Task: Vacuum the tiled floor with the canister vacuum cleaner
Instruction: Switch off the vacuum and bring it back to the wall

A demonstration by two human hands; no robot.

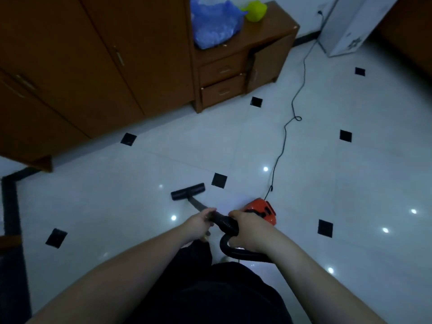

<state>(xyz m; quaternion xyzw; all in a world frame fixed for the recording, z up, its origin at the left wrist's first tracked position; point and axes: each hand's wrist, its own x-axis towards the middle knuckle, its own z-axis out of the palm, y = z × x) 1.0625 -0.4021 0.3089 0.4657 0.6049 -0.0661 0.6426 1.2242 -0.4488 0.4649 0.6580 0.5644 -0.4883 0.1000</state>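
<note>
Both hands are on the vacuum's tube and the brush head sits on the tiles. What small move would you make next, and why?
Probably push the floor head forward toward the wooden cabinets. Both the left hand and right hand already grip the black wand, the head lies flat on the tiled floor, and the power cord trails off to the right, out of that path.
</note>
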